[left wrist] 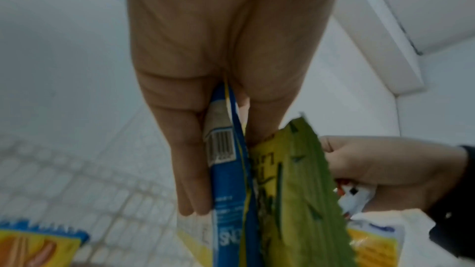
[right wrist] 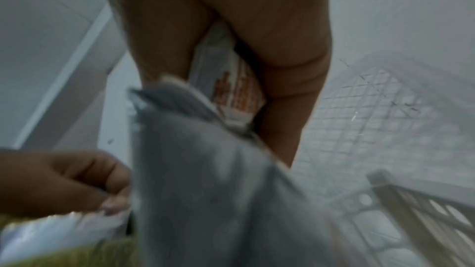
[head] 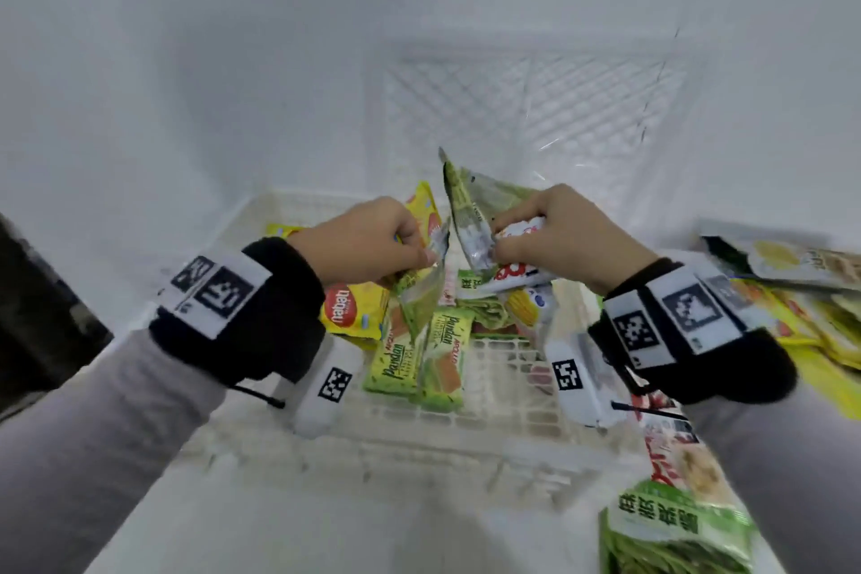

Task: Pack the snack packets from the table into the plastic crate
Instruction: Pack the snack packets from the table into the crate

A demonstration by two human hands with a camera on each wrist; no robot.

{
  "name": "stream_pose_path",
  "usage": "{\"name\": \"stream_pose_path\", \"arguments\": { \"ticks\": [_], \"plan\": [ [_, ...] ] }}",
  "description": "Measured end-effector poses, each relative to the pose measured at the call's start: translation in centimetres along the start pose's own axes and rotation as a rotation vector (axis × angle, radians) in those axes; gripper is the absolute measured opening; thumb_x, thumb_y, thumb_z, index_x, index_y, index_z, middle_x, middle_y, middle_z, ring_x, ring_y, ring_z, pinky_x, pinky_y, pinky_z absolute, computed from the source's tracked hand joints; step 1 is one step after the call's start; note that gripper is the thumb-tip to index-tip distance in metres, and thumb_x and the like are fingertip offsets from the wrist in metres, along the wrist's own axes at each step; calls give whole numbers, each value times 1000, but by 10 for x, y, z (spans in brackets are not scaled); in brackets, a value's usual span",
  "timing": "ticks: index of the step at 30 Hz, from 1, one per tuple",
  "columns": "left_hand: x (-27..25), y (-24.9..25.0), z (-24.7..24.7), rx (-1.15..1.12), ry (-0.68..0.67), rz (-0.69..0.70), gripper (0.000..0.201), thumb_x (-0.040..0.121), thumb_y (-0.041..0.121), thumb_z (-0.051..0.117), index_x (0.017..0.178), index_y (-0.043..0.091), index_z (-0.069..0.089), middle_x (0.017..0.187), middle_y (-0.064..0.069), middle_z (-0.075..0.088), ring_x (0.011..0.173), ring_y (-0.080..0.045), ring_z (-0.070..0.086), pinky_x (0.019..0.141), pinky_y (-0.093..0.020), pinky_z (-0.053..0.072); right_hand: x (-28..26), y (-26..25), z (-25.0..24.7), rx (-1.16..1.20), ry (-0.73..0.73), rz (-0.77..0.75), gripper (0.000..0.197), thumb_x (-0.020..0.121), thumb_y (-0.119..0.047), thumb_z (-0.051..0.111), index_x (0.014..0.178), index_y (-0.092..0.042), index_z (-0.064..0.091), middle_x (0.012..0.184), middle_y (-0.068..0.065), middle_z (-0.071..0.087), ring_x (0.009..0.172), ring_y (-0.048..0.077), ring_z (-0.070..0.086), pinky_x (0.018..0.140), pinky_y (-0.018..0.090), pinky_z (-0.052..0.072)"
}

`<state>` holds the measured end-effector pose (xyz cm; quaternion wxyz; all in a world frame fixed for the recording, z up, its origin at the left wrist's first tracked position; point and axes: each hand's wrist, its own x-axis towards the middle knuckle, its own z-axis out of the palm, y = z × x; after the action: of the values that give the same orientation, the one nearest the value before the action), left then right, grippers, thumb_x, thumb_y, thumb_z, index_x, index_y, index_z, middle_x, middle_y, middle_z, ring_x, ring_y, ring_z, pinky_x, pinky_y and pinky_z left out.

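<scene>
Both hands hover over the white plastic crate [head: 503, 447]. My left hand [head: 372, 242] grips a yellow-and-blue packet [left wrist: 228, 186] together with a green packet [head: 419, 303] that hangs down. My right hand [head: 554, 233] grips a green packet [head: 470, 210] standing upward and a white packet with red print [head: 522, 270]. In the right wrist view the silver back of a packet [right wrist: 218, 190] fills the middle, and the white-and-red packet [right wrist: 239, 96] sits between my fingers. Several packets lie in the crate, among them two green pandan ones [head: 419, 359] and a yellow one [head: 354, 312].
More packets lie on the table right of the crate: a yellow and green pile [head: 801, 298] and a green bag [head: 675, 531] near the front. A second lattice crate [head: 536, 107] stands behind. A dark object [head: 42, 308] sits at the far left. White wall behind.
</scene>
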<state>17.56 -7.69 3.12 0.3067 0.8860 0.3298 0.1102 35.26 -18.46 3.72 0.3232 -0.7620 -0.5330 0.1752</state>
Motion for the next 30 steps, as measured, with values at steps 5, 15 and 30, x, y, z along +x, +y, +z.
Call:
{"name": "stream_pose_path", "arguments": {
  "ticks": [5,15,30],
  "plan": [
    [28,-9,7,53,-288,66,36,92,33,57,78,0,54,74,-15,45,64,-23,46,54,-28,45,13,-3,23,-196,-51,161,16,70,-24,78,82,-29,68,110,7,64,97,20,58,70,22,44],
    [56,-62,14,101,-126,-23,25,94,24,53,116,12,59,135,-7,47,121,-24,47,90,-26,36,30,14,54,-157,-30,308,33,88,-14,53,120,-20,62,115,1,62,94,14,62,70,18,45],
    [51,-77,51,253,-185,-191,58,89,21,60,134,0,30,122,-15,54,105,-30,57,74,-32,42,88,12,114,13,-163,347,40,84,-19,61,124,-13,57,106,10,59,86,20,54,79,30,47]
  ]
}}
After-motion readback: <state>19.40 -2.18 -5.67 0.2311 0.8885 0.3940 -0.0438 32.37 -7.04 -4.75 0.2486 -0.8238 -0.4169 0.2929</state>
